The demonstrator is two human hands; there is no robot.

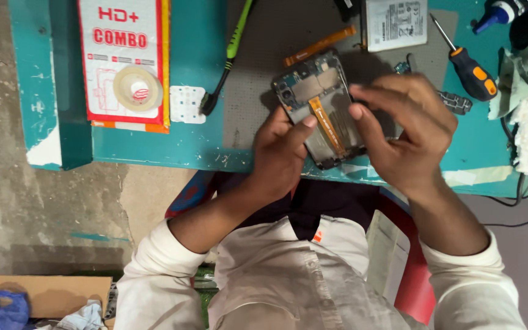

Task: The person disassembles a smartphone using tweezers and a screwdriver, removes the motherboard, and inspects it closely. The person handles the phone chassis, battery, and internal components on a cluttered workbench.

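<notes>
From my remote seat I look down on a teal workbench [190,140]. Far to the left of my hands lies a red and white package [123,61] with a roll of clear tape [137,89] on it, then a small white dotted card [187,104] and a green-handled brush [230,58]. My left hand [282,156] grasps the opened phone [319,107] from below, thumb pressed on its orange flex cable [325,122]. The phone sits tilted between both hands, above a grey mat [258,73]. My right hand [401,134] curls over the phone's right edge, fingertips pinched together; I cannot tell whether they hold anything. Behind it lies a white battery [395,24]. Right of that hand rests an orange-handled screwdriver [470,70], then a glue bottle [499,13].
</notes>
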